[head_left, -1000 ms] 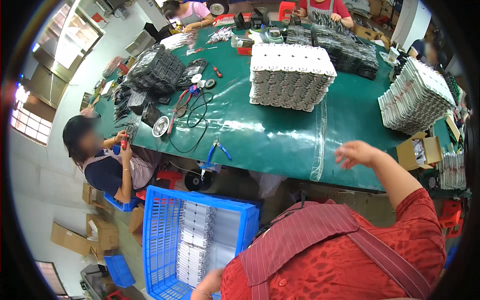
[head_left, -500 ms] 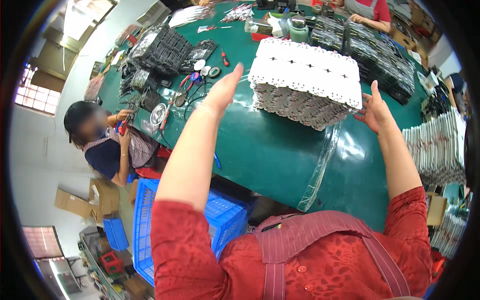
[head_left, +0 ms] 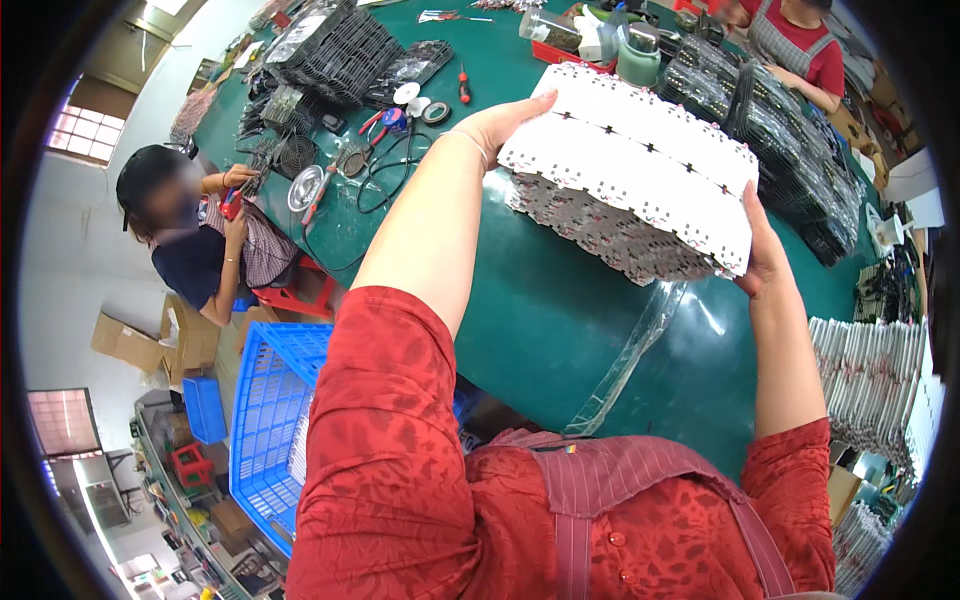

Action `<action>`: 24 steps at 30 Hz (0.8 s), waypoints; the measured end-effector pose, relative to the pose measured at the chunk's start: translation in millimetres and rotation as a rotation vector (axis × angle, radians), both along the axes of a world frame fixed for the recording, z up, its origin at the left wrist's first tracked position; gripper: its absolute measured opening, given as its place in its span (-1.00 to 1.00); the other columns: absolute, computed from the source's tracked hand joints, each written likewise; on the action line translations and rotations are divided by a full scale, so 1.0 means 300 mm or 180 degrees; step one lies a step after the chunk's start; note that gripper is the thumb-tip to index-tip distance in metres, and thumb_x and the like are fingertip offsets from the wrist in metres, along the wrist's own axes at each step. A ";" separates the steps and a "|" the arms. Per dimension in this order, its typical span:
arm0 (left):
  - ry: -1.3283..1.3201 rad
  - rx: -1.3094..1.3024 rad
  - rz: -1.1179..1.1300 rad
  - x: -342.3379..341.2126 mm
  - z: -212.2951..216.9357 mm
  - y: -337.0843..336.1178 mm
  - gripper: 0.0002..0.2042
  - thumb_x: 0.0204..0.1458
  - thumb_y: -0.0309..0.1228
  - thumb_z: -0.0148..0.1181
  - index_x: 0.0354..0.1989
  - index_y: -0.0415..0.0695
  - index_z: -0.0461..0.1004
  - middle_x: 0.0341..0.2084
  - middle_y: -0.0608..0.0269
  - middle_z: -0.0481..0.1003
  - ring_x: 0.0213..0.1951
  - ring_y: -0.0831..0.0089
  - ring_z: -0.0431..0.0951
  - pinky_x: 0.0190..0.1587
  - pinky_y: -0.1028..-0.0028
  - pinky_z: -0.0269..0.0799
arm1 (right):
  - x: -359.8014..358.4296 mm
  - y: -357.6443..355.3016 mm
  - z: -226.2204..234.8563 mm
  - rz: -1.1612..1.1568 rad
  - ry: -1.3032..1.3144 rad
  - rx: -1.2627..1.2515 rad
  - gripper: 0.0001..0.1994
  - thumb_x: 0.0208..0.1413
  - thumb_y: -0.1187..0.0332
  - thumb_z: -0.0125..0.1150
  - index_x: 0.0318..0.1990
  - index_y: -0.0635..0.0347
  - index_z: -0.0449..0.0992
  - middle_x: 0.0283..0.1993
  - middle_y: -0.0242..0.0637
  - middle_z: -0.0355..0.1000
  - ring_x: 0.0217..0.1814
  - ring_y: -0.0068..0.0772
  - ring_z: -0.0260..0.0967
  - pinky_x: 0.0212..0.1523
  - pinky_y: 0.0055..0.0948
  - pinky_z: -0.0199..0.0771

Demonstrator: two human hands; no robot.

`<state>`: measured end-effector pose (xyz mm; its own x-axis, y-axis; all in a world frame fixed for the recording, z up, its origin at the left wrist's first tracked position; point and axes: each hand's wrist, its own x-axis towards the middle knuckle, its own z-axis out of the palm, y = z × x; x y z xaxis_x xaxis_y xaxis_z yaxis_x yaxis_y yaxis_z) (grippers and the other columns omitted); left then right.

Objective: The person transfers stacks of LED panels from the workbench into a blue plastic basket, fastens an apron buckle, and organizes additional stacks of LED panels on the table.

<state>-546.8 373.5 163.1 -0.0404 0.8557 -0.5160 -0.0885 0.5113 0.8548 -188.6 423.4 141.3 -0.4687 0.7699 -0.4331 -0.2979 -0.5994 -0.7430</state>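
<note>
A tall stack of white panels (head_left: 640, 158), their edges lined with small dark marks, stands on the green table. My left hand (head_left: 508, 122) is pressed to its left end, thumb along the top edge and fingers mostly hidden behind the stack. Against the right end lies my right hand (head_left: 762, 245), thumb up along the side and fingers curled around the lower corner. Between them the two hands clasp the stack. Its front side shows many layers in grey and white with reddish specks.
On the green table (head_left: 540, 330) are black trays (head_left: 335, 55), cables, a red screwdriver (head_left: 464, 85), a green jar (head_left: 638, 55) and wrapped black stacks (head_left: 770, 130). A co-worker (head_left: 200, 235) sits left, another (head_left: 800, 50) at far right. A blue crate (head_left: 262, 430) stands lower left.
Both hands were apart from the stack, fingers extended. They have closed in on its two ends and now hold it. The view has shifted slightly, and the stack appears a little more tilted.
</note>
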 end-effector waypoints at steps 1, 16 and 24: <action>-0.0065 0.0033 0.0022 0.016 0.016 -0.006 -0.33 -0.02 0.15 0.21 0.10 -0.17 0.42 -0.02 0.19 0.52 -0.04 0.46 0.53 0.03 0.45 0.39 | -0.002 -0.005 0.004 0.0023 -0.0019 -0.0007 -0.28 0.18 -0.14 0.04 0.29 0.27 0.18 0.26 -0.11 0.29 0.23 -0.19 0.30 0.22 -0.20 0.31; -0.0345 0.0272 -0.0071 0.047 0.035 0.029 -0.54 0.11 -0.05 0.18 -0.05 -0.22 0.50 -0.21 0.21 0.59 -0.26 0.54 0.60 -0.17 0.50 0.50 | 0.029 -0.005 -0.046 -0.0025 0.0294 -0.0063 -0.36 0.25 -0.03 0.01 0.30 0.28 0.16 0.26 -0.06 0.28 0.22 -0.12 0.33 0.22 -0.14 0.34; 0.0542 0.0613 -0.0252 0.054 0.067 0.072 -0.56 0.05 -0.06 0.24 -0.11 -0.22 0.53 -0.22 0.24 0.59 -0.25 0.54 0.60 -0.16 0.55 0.49 | 0.032 -0.022 -0.048 -0.0043 0.0463 0.0039 -0.38 0.28 -0.02 -0.07 0.32 0.25 0.12 0.29 -0.11 0.25 0.26 -0.14 0.29 0.24 -0.15 0.32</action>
<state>-530.7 395.0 183.1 -0.0418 0.9413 -0.3350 0.0985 0.3375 0.9361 -179.1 416.9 126.7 -0.5154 0.7813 -0.3519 -0.4108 -0.5857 -0.6987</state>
